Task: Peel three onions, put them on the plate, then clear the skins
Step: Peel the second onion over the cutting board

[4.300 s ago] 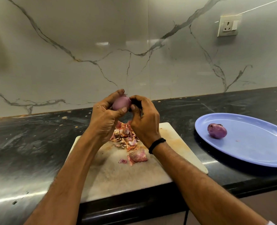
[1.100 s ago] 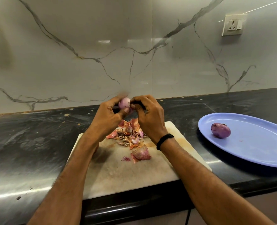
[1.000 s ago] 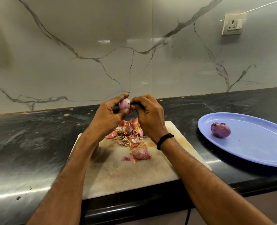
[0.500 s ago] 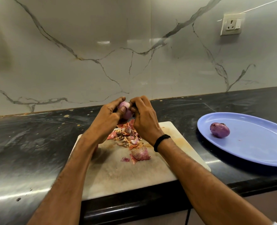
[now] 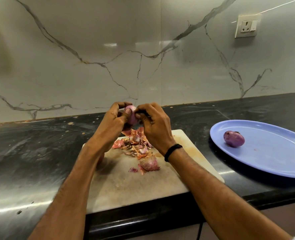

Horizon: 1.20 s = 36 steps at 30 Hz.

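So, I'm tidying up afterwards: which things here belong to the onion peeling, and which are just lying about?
Job: held onion gripped by left hand and right hand, peeled onion on blue plate, onion skins, cutting board.
Lying about: wall socket, black wristband.

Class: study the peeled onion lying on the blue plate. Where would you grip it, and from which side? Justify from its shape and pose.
Probably the rounded middle of the onion, coming from above and pinching across its left and right flanks. It lies alone on the shallow plate, so its top is open, and the bulge offers the widest, steadiest hold.
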{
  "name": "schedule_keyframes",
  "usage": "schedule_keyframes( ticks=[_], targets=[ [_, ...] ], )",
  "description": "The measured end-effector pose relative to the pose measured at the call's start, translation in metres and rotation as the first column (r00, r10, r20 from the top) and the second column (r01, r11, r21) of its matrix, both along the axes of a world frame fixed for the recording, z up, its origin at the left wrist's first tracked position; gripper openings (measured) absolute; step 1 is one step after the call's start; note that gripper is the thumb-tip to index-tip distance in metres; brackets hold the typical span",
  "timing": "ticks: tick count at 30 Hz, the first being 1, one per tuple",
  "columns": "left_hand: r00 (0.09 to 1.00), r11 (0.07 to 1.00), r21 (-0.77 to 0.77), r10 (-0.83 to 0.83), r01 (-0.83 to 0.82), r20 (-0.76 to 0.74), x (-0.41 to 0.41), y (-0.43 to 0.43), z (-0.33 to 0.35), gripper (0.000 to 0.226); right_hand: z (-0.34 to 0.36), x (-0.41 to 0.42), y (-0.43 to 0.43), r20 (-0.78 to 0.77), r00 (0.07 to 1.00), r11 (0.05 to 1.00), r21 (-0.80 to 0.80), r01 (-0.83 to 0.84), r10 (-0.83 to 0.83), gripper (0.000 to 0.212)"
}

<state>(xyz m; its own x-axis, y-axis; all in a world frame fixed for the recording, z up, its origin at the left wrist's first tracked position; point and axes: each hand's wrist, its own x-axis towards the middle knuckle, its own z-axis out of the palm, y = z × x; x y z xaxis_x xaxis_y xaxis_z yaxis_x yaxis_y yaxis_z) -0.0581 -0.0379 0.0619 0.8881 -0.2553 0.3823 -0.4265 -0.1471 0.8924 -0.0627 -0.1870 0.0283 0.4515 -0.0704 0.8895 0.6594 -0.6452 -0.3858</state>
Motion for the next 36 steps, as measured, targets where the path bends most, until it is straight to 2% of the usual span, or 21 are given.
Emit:
schedule_keyframes(
  ticks=[5,9,12,15,21,23,26,28,32,36],
  targets=[
    [1.0,1.0,0.026,0.006,-0.006,-0.002,-0.004,0.0,0.002,0.019,-0.002,0.0,0.0,0.049,0.998,0.995,-0.095,0.034,-0.03,0.012],
    [0.998,1.0,0.001,0.002,-0.002,-0.063,-0.007,-0.002,0.004,0.029,-0.003,0.0,0.003,0.093,0.995,0.99,-0.134,0.033,-0.02,0.016],
    [0.996,1.0,0.0,-0.005,0.005,-0.088,-0.008,-0.003,0.004,0.034,-0.003,0.002,0.004,0.065,0.998,0.983,-0.18,0.025,-0.013,0.019],
    [0.995,1.0,-0.002,-0.01,0.01,-0.096,-0.009,-0.005,0.003,0.041,-0.002,0.002,0.009,0.03,0.999,0.993,-0.117,0.027,-0.024,0.022],
    [0.989,0.998,-0.049,-0.048,0.042,-0.142,-0.011,-0.01,0.003,0.033,-0.002,-0.002,0.008,-0.009,0.999,0.997,0.066,0.034,-0.033,0.038],
    [0.986,0.997,-0.065,-0.056,0.047,-0.154,-0.012,-0.011,0.003,0.033,-0.002,-0.002,0.009,-0.027,0.999,0.996,0.087,0.033,-0.03,0.035],
    [0.98,0.991,-0.129,-0.046,0.021,-0.192,-0.015,-0.01,0.004,0.034,0.0,-0.002,0.006,-0.045,0.999,0.987,0.154,0.037,-0.031,0.019],
    [0.973,0.981,-0.194,-0.029,-0.017,-0.228,-0.017,-0.011,0.006,0.034,0.001,-0.003,0.002,-0.033,0.999,0.979,0.2,0.042,-0.036,0.02],
    [0.974,0.98,-0.198,-0.021,-0.024,-0.224,-0.018,-0.012,0.008,0.033,0.002,-0.005,0.002,-0.004,0.999,0.971,0.234,0.046,-0.046,0.02],
    [0.982,0.991,-0.131,-0.014,-0.011,-0.187,-0.015,-0.01,0.006,0.038,0.0,-0.001,0.002,0.019,0.999,0.989,0.144,0.032,-0.035,0.019]
  ],
)
